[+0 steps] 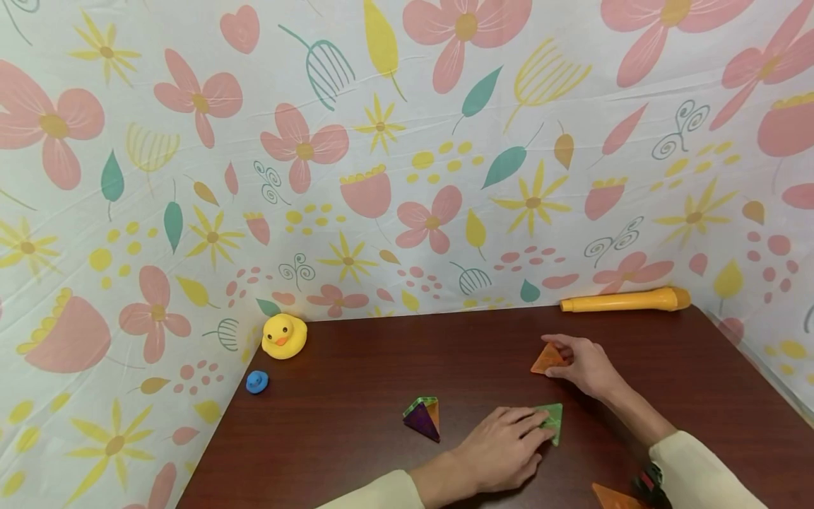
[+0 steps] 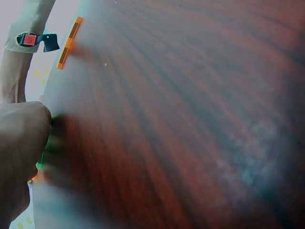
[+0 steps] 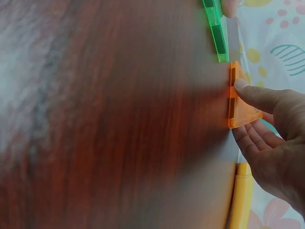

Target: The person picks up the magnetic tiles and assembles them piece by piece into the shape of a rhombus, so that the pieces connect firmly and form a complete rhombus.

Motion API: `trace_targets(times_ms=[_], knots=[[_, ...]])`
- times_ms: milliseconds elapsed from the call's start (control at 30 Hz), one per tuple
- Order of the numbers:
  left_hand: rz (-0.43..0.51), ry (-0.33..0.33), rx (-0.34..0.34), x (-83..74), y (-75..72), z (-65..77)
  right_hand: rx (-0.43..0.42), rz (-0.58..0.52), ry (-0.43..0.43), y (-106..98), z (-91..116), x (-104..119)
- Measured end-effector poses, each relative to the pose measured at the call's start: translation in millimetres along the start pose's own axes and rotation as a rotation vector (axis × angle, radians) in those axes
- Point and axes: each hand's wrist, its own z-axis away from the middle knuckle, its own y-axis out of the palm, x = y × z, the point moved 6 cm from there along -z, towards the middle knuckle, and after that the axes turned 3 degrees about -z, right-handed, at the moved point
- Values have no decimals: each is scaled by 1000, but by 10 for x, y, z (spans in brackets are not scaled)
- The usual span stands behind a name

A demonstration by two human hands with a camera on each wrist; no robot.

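My right hand (image 1: 585,364) pinches an orange translucent triangular magnetic tile (image 1: 548,359) between thumb and fingers. In the right wrist view the orange tile (image 3: 243,102) stands tilted up, its thick lower edge close to the tabletop. A green triangular magnetic tile (image 1: 552,423) lies nearer to me, partly covered by the fingers of my left hand (image 1: 499,449), which rest on it. The right wrist view shows the green tile's edge (image 3: 217,31) with a fingertip on it. To the left sits a small faceted piece (image 1: 425,418) of green, orange and purple tiles.
Another orange tile (image 1: 613,497) lies at the near edge by my right sleeve. A yellow toy microphone (image 1: 626,300) lies along the back right edge. A yellow rubber duck (image 1: 284,336) and a small blue duck (image 1: 257,382) stand at the left. Flowered cloth (image 1: 381,177) rises behind the table.
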Motion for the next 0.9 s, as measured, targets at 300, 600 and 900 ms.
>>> trace_targets(times_ms=[300,600,900], knots=[[56,-19,-15,32,15,21,-50,-17,-7,-34,40,-38],[42,-17,-52,45,7,52,-57,-82,33,-68,79,-86],[39,-22,-25,50,28,94,-55,-158,61,-53,113,-94]])
